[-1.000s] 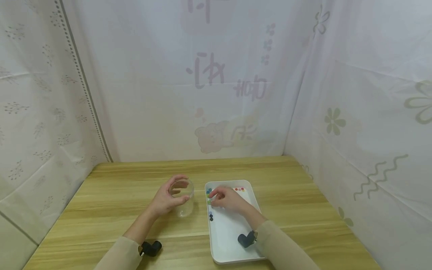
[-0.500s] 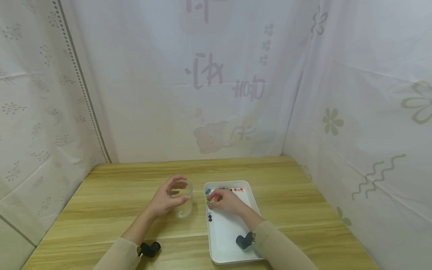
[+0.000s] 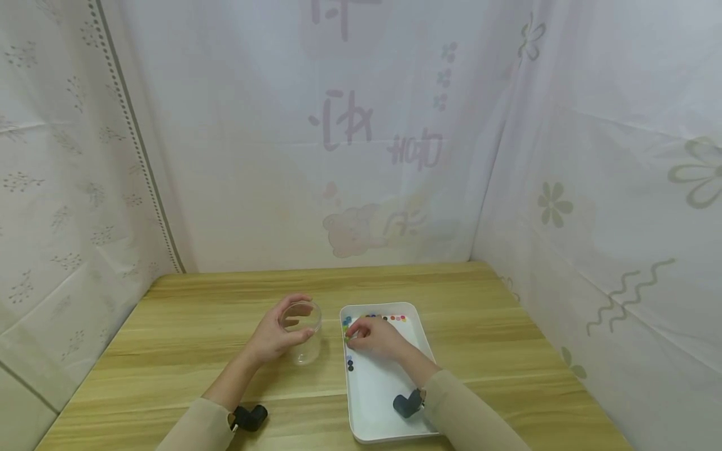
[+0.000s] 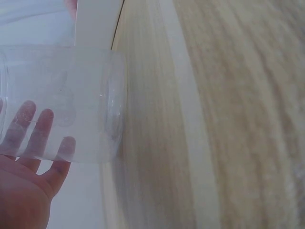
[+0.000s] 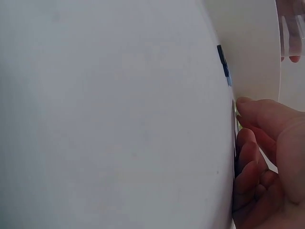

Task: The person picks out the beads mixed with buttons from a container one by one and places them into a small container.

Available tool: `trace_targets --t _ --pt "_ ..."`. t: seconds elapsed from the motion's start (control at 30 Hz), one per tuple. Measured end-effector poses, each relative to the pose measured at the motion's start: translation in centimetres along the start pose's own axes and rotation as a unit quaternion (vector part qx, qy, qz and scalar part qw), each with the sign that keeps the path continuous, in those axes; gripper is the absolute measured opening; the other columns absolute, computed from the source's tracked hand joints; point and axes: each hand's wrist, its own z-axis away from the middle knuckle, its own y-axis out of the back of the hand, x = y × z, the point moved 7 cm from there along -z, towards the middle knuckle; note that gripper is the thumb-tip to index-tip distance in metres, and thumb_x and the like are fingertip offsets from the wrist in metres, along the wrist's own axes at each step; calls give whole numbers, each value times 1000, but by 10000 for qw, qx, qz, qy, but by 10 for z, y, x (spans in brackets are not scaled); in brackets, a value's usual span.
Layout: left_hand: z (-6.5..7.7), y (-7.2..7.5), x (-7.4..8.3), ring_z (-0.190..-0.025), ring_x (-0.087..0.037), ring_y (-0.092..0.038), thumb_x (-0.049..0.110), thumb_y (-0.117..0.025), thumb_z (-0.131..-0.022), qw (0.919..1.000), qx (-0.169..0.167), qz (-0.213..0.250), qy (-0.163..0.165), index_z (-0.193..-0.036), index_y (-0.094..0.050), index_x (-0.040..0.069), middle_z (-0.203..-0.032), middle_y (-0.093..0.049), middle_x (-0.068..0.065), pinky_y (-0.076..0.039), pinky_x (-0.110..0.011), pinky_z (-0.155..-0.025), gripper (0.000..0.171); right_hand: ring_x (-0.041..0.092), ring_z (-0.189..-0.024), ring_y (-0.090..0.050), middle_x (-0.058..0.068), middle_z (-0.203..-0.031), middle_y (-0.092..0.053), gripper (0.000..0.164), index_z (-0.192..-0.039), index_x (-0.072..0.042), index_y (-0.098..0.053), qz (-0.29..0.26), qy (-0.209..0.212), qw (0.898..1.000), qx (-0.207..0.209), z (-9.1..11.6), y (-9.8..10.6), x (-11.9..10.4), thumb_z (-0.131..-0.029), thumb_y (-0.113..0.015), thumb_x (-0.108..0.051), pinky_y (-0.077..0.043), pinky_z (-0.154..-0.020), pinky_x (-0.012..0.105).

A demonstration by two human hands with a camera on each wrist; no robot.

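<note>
My left hand (image 3: pixel 277 333) grips a clear plastic cup (image 3: pixel 303 351) from its left side, fingers behind and thumb in front. The cup stands upright on the table, left of a white tray (image 3: pixel 389 401). In the left wrist view, fingertips show through the cup's wall (image 4: pixel 86 86). My right hand (image 3: pixel 378 338) reaches into the tray along its left wall. Its thumb and index fingertips are close around a small green disc (image 3: pixel 346 339); I cannot tell whether they pinch it. Two black discs (image 3: pixel 350 365) and a pale blue one lie nearer me.
Several small coloured discs (image 3: pixel 398 318) line the tray's far edge, and blue ones (image 3: pixel 347 320) sit in its far left corner. The wooden table (image 3: pixel 225 294) is bordered by patterned white curtains (image 3: pixel 254 188) behind and on both sides. Black wrist cameras (image 3: pixel 407 404) are worn on both wrists.
The right thumb and index fingertips have drawn closer around the green disc at the tray's left wall. The left hand and cup have stayed in place.
</note>
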Motion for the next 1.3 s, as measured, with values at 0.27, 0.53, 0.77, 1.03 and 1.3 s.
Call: trace_targets --t 0.27,0.53,0.77,1.03,1.3 --pt "0 0 1 -138 -58 -57 14 -82 -96 9999 -14 -27 -136 -152 -52 2 -145 -64 -28 -46 -75 -113 65 10 -80 -56 -8 -83 -64 14 -108 -20 -81 75 15 10000 -14 -1 0 2 -95 -83 -24 -45 -71 24" --pt "0 0 1 -138 -58 -58 14 -83 -96 9999 -17 -9 -107 -151 -54 7 -146 -64 -28 -46 -74 -113 63 10 -81 -57 -9 -85 -64 13 -109 -23 -81 126 19 9999 -53 -2 0 6 -96 -82 -26 -46 -72 25" --pt "0 0 0 -139 -57 -58 13 -82 -96 10000 -27 2 -76 -152 -52 3 -146 -64 -28 -46 -74 -114 64 9 -84 -58 -8 -88 -66 15 -111 -22 -81 -14 -23 9999 -114 -2 1 6 -97 -81 -28 -47 -75 25" --pt "-1 1 0 -139 -58 -57 13 -82 -96 10000 -9 -32 -71 -152 -52 3 -146 -64 -28 -46 -74 -114 64 12 -87 -59 -5 -93 -69 17 -112 -18 -80 -333 -22 9994 11 -2 8 0 -97 -82 -26 -48 -76 26" --pt "-1 0 1 -139 -56 -57 14 -82 -96 10000 -26 -23 -35 -153 -51 3 -147 -64 -28 -45 -74 -114 66 12 -75 -63 -3 -87 -70 18 -113 -13 -80 -648 16 9978 134 -2 12 -4 -97 -81 -22 -50 -66 24"
